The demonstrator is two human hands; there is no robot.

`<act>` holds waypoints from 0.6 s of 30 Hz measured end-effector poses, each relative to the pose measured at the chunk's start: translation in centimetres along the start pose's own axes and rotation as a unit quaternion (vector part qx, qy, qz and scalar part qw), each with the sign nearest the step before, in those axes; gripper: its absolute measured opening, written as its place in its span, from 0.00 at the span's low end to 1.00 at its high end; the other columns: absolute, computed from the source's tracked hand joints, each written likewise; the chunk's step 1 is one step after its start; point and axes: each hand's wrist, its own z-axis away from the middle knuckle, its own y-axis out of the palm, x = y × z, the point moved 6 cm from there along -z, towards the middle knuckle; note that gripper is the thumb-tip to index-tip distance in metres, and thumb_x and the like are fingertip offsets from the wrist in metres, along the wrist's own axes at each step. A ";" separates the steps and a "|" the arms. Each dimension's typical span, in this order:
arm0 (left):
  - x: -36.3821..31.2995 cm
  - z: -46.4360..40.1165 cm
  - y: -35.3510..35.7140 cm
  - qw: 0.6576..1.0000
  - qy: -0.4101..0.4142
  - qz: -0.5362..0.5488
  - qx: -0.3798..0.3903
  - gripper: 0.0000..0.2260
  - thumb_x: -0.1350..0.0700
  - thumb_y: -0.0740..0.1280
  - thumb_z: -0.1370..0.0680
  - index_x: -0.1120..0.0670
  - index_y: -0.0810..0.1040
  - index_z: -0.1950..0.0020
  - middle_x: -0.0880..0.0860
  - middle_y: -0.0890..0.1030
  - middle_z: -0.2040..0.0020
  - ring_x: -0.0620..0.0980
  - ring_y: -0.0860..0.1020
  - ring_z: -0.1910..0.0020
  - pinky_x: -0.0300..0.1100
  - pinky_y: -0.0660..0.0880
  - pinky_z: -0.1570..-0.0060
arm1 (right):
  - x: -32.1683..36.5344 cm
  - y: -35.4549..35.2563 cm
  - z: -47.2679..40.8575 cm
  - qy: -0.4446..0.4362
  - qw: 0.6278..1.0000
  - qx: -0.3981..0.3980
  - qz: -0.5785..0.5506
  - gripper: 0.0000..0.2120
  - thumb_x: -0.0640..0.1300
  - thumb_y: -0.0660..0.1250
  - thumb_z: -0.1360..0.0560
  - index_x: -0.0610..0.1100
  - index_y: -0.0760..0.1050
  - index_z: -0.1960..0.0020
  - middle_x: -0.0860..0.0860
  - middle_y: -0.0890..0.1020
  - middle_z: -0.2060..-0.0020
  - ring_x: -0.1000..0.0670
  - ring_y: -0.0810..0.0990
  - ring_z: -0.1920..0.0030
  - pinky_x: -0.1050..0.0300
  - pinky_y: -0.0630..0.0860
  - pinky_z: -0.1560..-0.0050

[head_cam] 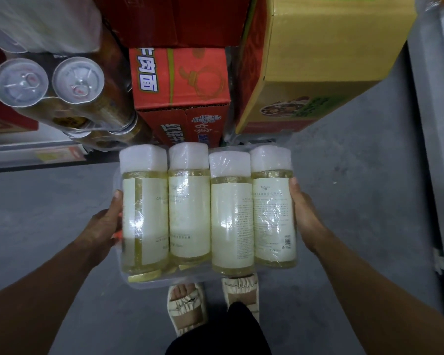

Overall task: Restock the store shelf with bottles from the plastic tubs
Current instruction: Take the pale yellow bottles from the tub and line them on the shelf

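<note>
Fingers [117, 198] hidden behind wrapped bottles [207, 211]

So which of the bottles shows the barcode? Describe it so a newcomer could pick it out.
Start at the shrink-wrapped pack of bottles held between both hands, above the sandalled feet. Four white-capped bottles of pale yellow liquid lie side by side; take the one against the right hand. That barcode bottle alone shows a barcode at its label's lower right corner.
</note>
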 end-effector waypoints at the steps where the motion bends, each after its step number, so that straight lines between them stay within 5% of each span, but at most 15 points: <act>1: 0.0 0.1 0.0 1.000 0.001 -0.006 0.008 0.27 0.33 0.52 0.32 0.51 0.78 0.51 0.54 0.80 0.51 0.53 0.76 0.51 0.51 0.70 0.44 | 0.2 0.0 0.3 -0.009 1.000 0.021 -0.003 0.50 0.84 0.55 0.44 0.49 0.74 0.37 0.47 0.81 0.44 0.46 0.81 0.46 0.42 0.75 0.41; 8: -0.4 0.9 0.2 0.996 0.032 -0.021 0.076 0.22 0.39 0.55 0.31 0.52 0.76 0.48 0.53 0.82 0.53 0.51 0.78 0.52 0.44 0.72 0.59 | 2.8 0.4 2.4 -0.053 0.991 0.106 -0.068 0.31 0.63 0.68 0.38 0.43 0.76 0.43 0.46 0.84 0.49 0.46 0.83 0.47 0.43 0.75 0.39; 13: -0.1 0.8 0.0 0.996 0.034 -0.022 0.085 0.11 0.48 0.55 0.20 0.50 0.75 0.50 0.50 0.81 0.54 0.50 0.76 0.53 0.43 0.71 0.59 | 2.2 0.2 2.2 -0.020 0.990 0.121 -0.068 0.63 0.70 0.78 0.56 0.47 0.59 0.29 0.49 0.78 0.39 0.47 0.79 0.42 0.41 0.73 0.37; 18: -0.1 0.6 -0.1 0.995 0.043 -0.024 0.084 0.11 0.48 0.57 0.21 0.51 0.76 0.50 0.51 0.82 0.55 0.50 0.77 0.54 0.43 0.71 0.59 | 2.2 0.2 1.9 -0.018 0.987 0.136 -0.080 0.64 0.69 0.79 0.58 0.42 0.62 0.30 0.46 0.80 0.41 0.45 0.80 0.43 0.41 0.73 0.37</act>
